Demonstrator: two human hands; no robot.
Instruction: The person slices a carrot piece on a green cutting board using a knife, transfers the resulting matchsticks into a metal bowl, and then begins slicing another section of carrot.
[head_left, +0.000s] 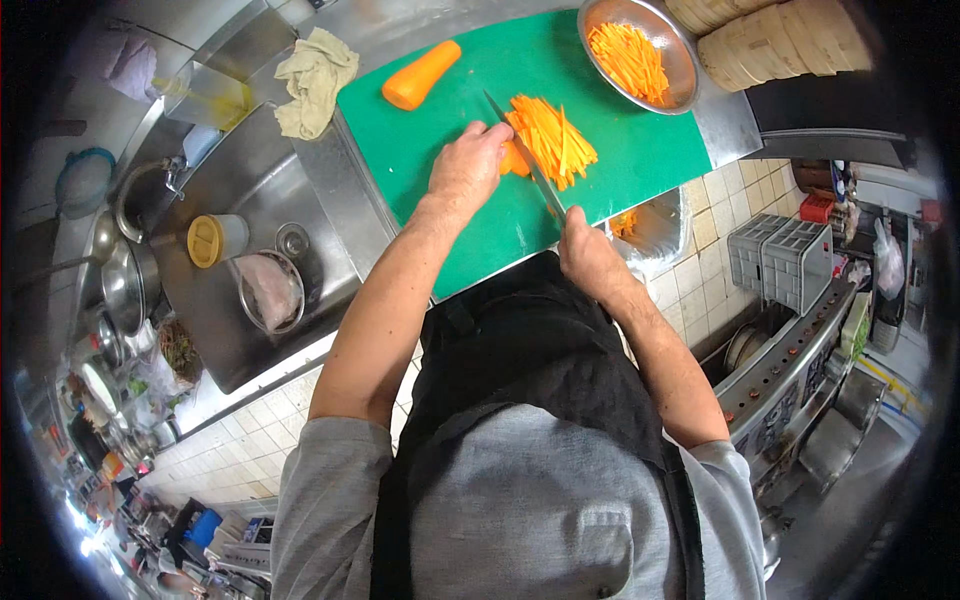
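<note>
My right hand (592, 251) is closed around the handle of a kitchen knife (541, 182), whose blade slants across the green cutting board (480, 240). Beside the blade, my left hand (469, 165) rests its fingers on orange carrot slices (514, 159). Just right of the blade lies a heap of carrot strips (555, 139). A peeled carrot piece (421, 75) lies at the upper left of the board. On the board's upper right corner, a metal colander (684, 64) holds more carrot strips (628, 64).
Left of the board are a crumpled cloth (316, 82) and a metal sink (322, 217) holding a bowl of pale meat (271, 291) and a yellow-lidded tub (216, 240). Bamboo steamers (784, 45) stand upper right. A lined bin (660, 229) sits below the board's right edge.
</note>
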